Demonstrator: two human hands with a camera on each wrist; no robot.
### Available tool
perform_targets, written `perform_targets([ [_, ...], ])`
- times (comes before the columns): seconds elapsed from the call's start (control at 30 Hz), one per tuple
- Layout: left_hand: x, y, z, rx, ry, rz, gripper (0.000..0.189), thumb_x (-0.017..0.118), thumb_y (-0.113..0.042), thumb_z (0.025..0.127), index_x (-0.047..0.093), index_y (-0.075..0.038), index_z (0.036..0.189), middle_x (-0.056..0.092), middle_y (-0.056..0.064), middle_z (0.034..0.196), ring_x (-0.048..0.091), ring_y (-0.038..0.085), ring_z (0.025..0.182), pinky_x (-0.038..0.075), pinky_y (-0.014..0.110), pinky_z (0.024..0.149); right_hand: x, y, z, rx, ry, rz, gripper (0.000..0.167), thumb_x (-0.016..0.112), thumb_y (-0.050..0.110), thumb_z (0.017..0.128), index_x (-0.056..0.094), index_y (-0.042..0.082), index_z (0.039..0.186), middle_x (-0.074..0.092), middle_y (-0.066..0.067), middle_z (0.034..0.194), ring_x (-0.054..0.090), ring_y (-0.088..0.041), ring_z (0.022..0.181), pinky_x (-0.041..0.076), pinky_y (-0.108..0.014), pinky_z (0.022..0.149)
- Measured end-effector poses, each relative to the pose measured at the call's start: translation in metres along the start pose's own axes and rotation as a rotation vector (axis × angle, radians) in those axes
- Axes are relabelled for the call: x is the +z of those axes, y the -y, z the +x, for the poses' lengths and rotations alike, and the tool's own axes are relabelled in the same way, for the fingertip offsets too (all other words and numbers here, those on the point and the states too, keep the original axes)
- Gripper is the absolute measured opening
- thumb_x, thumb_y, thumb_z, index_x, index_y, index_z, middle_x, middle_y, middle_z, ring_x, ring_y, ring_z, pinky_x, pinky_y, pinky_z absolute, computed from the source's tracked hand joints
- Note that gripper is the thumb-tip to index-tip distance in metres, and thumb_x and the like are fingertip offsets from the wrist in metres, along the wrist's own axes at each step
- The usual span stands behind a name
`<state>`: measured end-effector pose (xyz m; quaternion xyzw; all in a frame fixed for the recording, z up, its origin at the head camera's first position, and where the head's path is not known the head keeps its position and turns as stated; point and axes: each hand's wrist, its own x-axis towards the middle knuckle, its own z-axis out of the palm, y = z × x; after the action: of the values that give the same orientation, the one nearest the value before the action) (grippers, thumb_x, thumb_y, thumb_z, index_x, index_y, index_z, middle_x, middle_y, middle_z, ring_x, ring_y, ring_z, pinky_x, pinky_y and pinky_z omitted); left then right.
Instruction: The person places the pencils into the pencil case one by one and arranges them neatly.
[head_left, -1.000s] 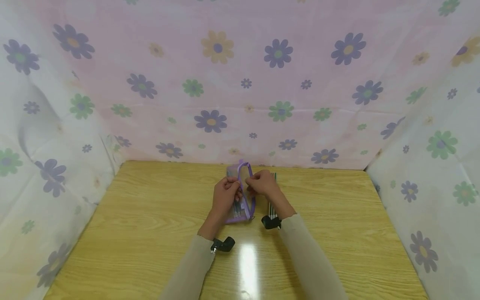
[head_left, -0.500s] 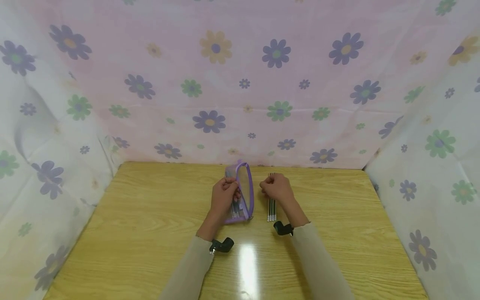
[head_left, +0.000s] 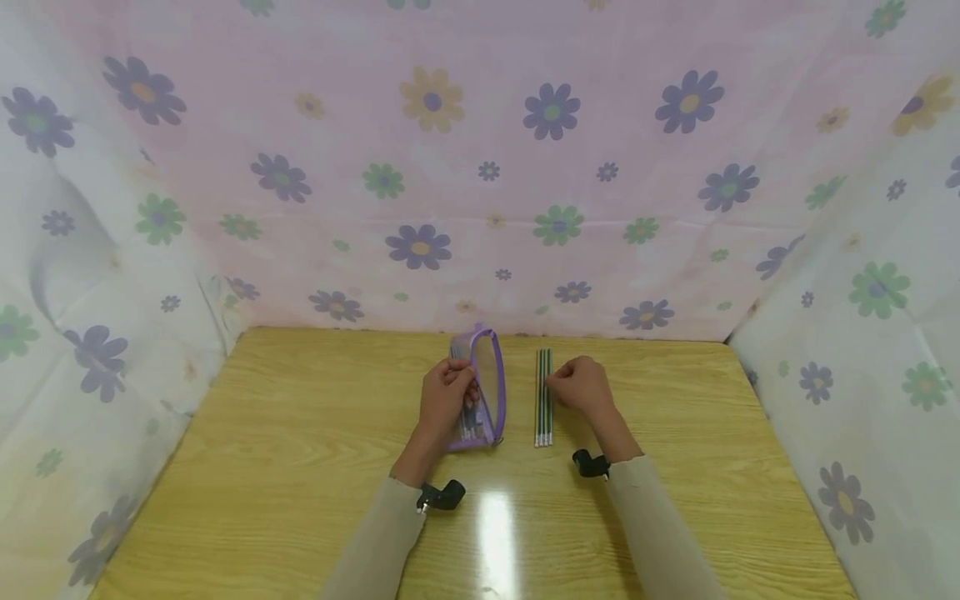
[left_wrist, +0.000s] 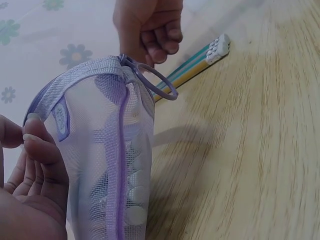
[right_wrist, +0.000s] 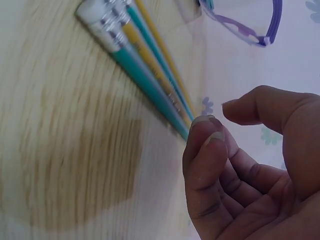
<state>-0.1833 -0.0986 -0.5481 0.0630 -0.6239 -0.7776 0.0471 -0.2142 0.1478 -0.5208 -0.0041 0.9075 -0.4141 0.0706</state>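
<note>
A purple-edged mesh pencil case (head_left: 502,379) lies unzipped on the table, its opening towards the pencils outside. My left hand (head_left: 442,398) pinches the edge of the opening between thumb and index finger, as the left wrist view shows on the case's purple band. Through the mesh, several white-ended pencils (left_wrist: 136,192) show inside. To the right, several green and yellow pencils (head_left: 543,421) lie side by side, eraser ends towards me. Just right of them is my right hand (head_left: 587,387), its fingers loosely bent. In the right wrist view, its thumb stands apart from the fingertips with nothing between.
The wood-grain table (head_left: 315,467) reaches back to a flowered cloth (head_left: 330,208), which also hangs at both sides. A small black camera sits on each wrist, the left one (head_left: 442,496) and the right one (head_left: 590,463).
My right hand has left the case's opening and moved right, over the loose pencils to their right side. The pencils now show along their length. My left hand still holds the case.
</note>
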Motion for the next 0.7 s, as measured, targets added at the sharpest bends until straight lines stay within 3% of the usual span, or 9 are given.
perform_targets([
  [0.27, -0.004, 0.003, 0.000, 0.007, 0.007, 0.014, 0.012, 0.063, -0.001, 0.102, 0.065, 0.007, 0.111, 0.067, 0.004, 0.074, 0.060, 0.011, 0.056, 0.049, 0.020, 0.049, -0.004, -0.006, -0.002, 0.020, 0.038, -0.055, 0.029, 0.076, 0.022, 0.096, 0.078, 0.000, 0.079, 0.067, -0.006, 0.061, 0.059, -0.019, 0.055, 0.049, -0.031, 0.057],
  [0.53, -0.006, 0.004, -0.001, -0.002, 0.017, 0.021, 0.013, 0.064, -0.003, 0.103, 0.066, 0.006, 0.111, 0.067, 0.005, 0.073, 0.061, 0.013, 0.057, 0.049, 0.021, 0.050, 0.000, -0.013, -0.001, 0.037, 0.047, -0.060, 0.026, 0.078, 0.021, 0.095, 0.079, 0.002, 0.079, 0.070, -0.007, 0.063, 0.061, -0.019, 0.054, 0.052, -0.033, 0.056],
  [0.7, -0.005, 0.003, 0.000, 0.005, 0.025, 0.018, 0.014, 0.064, -0.003, 0.103, 0.065, 0.007, 0.112, 0.067, 0.005, 0.073, 0.061, 0.013, 0.057, 0.049, 0.021, 0.049, 0.003, -0.016, 0.001, 0.037, 0.038, -0.082, 0.028, 0.078, 0.020, 0.093, 0.077, 0.003, 0.071, 0.067, -0.006, 0.058, 0.058, -0.019, 0.050, 0.051, -0.033, 0.056],
])
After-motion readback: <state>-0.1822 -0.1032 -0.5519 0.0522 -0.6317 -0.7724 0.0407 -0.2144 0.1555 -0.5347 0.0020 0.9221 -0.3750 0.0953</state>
